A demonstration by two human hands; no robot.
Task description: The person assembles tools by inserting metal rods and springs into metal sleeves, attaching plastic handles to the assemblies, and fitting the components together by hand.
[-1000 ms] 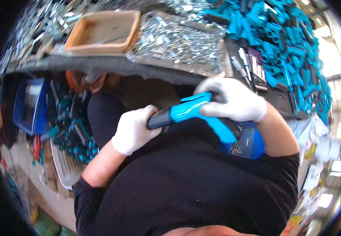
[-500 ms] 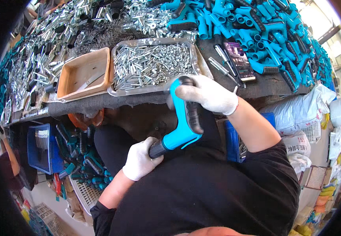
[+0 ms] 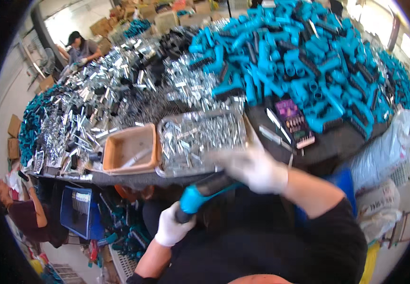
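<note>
My white-gloved left hand (image 3: 173, 228) is wrapped round the black collar of a teal-and-black angled tool handle (image 3: 193, 199), low in front of my body. The handle lies tilted, its black grip toward the right. My gloved right hand (image 3: 259, 171) is smeared by motion over the far end of the handle, near the front of the metal tray (image 3: 179, 174). Whether it touches the handle or holds anything cannot be made out. Small metal pins (image 3: 202, 139) fill that tray. Left of it stands an orange-brown tray (image 3: 154, 150) with a flat metal piece inside.
Teal handles (image 3: 285, 66) are heaped at the back right, metal tubes and springs (image 3: 115, 90) at the back left. A phone (image 3: 296, 124) and a screwdriver-like tool (image 3: 273, 136) lie right of the tray. A blue bin (image 3: 77, 213) stands below; co-workers are at left.
My view has tilted up, showing more of the table. The handle has turned from upright to a flatter slant. My right hand has come off its clear grip at the top and is moving.
</note>
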